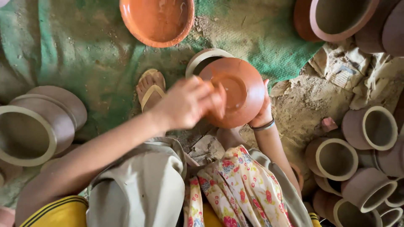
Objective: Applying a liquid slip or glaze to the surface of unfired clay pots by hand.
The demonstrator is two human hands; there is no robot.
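Two hands on one round terracotta-orange clay pot (237, 90) here, seen from the head camera: the left hand (185, 103) is closed around a small orange-stained rag or pad (216, 101) and pressed onto the pot's upturned base, so I'd say the coating or rubbing step is underway. The right hand (263, 111) cups the pot's far side from beneath, fingers wrapped on it. The pot sits between both hands, above a pale unfired clay pot (204, 59). The next stroke probably needs the right hand to turn it. An orange slip bowl (158, 21) lies beyond on the green cloth (84, 54).
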